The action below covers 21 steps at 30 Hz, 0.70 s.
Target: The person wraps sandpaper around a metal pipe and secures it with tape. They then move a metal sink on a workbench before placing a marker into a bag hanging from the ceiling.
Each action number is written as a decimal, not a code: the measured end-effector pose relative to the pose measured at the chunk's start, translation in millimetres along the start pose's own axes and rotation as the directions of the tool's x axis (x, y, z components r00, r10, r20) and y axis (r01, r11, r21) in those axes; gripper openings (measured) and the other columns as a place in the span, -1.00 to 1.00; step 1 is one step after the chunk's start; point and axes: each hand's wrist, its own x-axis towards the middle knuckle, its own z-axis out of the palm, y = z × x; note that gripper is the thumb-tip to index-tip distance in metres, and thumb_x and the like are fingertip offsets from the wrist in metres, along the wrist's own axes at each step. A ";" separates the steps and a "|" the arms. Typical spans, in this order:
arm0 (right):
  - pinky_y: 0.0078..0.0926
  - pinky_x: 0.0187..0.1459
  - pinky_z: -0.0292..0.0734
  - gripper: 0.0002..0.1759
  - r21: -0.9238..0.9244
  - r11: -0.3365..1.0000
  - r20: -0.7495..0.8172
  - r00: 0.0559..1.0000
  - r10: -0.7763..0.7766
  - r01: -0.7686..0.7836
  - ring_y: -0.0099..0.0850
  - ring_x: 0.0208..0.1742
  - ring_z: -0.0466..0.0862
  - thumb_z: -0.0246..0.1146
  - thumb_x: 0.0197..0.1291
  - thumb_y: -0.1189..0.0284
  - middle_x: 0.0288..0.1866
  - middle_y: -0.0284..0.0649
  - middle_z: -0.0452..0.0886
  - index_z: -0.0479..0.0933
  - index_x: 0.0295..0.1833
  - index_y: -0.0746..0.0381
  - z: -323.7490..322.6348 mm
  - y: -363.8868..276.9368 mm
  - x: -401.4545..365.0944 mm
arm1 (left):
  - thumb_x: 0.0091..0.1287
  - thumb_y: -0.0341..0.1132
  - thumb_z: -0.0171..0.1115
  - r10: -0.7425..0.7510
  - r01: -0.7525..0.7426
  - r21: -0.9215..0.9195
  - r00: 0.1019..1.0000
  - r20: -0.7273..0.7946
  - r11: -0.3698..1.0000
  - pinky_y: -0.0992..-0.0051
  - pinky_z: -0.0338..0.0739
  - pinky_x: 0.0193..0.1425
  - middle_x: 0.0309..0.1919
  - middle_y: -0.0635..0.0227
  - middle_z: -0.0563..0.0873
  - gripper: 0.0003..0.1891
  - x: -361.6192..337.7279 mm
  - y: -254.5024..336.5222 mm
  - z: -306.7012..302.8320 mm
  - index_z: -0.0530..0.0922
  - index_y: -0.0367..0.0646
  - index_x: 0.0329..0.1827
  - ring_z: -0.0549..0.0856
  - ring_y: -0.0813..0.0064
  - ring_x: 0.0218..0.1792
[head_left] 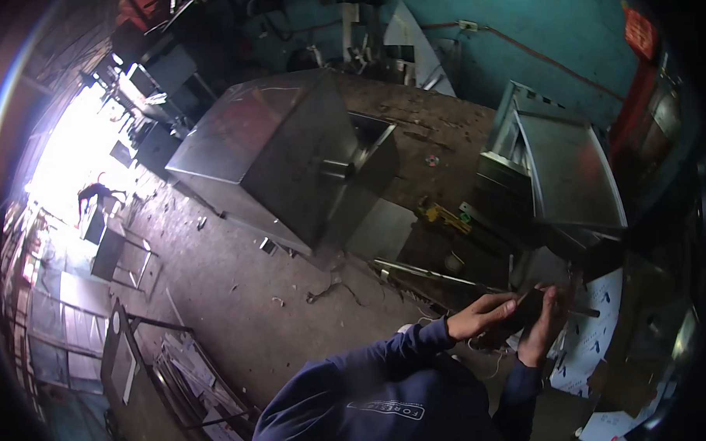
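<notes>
Both my hands are close together at the lower right, in dark blue sleeves, over the near end of the workbench. Between them is a dark, flat-sided piece [530, 303], whose kind I cannot tell. My left hand [484, 315] lies along its left side, fingers together and pointing right. My right hand [545, 324] grips it from the right, fingers curled over its upper end. A short bar [583, 312] sticks out to the right just past the right hand. Beyond the hands, a yellow tool [444, 216] lies on the brown bench top [424, 132].
A large sheet-metal box [281, 153] with a short pipe stub stands left of centre. Another metal cabinet [569, 162] rests at the right. White printed sheet [598, 328] lies right of my hands. A metal frame rack [152, 367] with offcuts stands lower left. A person [99, 190] bends near the bright doorway.
</notes>
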 end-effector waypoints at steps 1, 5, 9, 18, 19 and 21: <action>-0.44 -0.17 0.43 -0.56 -0.038 0.998 0.038 0.998 0.044 -0.043 -0.48 -0.25 0.52 0.19 0.38 0.06 -0.32 -0.31 0.51 0.50 -0.25 0.26 -5.5 3.9 4.7 | 0.52 0.02 0.05 0.007 -0.007 0.007 1.000 -0.015 1.000 0.44 0.41 0.29 0.18 0.25 0.59 -0.40 -2.0 8.4 -0.1 0.35 -0.27 0.42 0.52 0.46 0.21; -0.41 -0.18 0.43 -0.52 -0.076 0.994 0.074 0.994 0.079 -0.073 -0.44 -0.26 0.52 0.08 0.46 0.05 -0.33 -0.27 0.50 0.49 -0.26 0.29 -3.3 23.8 9.5 | 0.47 -0.10 0.19 0.154 -0.152 -0.048 0.988 0.025 0.987 0.42 0.37 0.34 0.23 0.20 0.56 -0.41 -7.0 23.3 4.8 0.33 -0.25 0.44 0.48 0.46 0.25; -0.40 -0.11 0.48 -0.45 -0.092 0.991 0.191 0.979 -0.073 0.092 -0.39 -0.23 0.57 -0.01 0.50 0.02 -0.27 -0.21 0.54 0.53 -0.18 0.34 -3.2 44.9 10.8 | 0.27 -0.13 0.45 0.110 -0.106 0.148 0.994 -0.020 0.983 0.41 0.34 0.37 0.24 0.19 0.54 -0.24 -8.4 8.6 -0.2 0.32 -0.26 0.45 0.46 0.42 0.28; -0.48 0.08 0.54 -0.54 0.073 0.996 0.191 0.980 -0.058 0.045 -0.43 0.06 0.63 0.44 0.19 0.42 0.03 -0.22 0.63 0.54 0.18 0.29 -7.5 -1.9 10.0 | -0.02 -0.02 0.64 0.195 -0.078 0.419 0.950 -0.243 0.905 0.37 0.56 0.16 0.05 0.00 0.69 -0.03 0.2 14.1 17.3 0.36 -0.43 0.36 0.66 0.39 0.08; -0.47 0.08 0.54 -0.47 -0.024 0.998 0.321 0.946 -0.039 0.049 -0.43 0.04 0.64 0.47 0.14 0.38 0.05 -0.22 0.62 0.53 0.21 0.28 -15.9 -0.1 12.3 | -0.04 -0.01 0.65 0.179 -0.048 0.445 0.950 -0.256 0.894 0.35 0.58 0.14 0.04 -0.01 0.70 -0.03 2.3 16.6 16.7 0.37 -0.41 0.35 0.69 0.34 0.06; -0.48 0.10 0.53 -0.36 -0.185 0.981 0.420 0.907 0.023 0.061 -0.43 0.04 0.65 0.53 0.05 0.31 0.06 -0.18 0.63 0.53 0.24 0.29 -27.3 -0.2 13.5 | -0.07 0.00 0.65 0.218 -0.070 0.525 0.950 -0.225 0.848 0.34 0.60 0.12 0.01 -0.02 0.71 -0.07 7.6 11.9 18.1 0.43 -0.38 0.30 0.73 0.21 0.05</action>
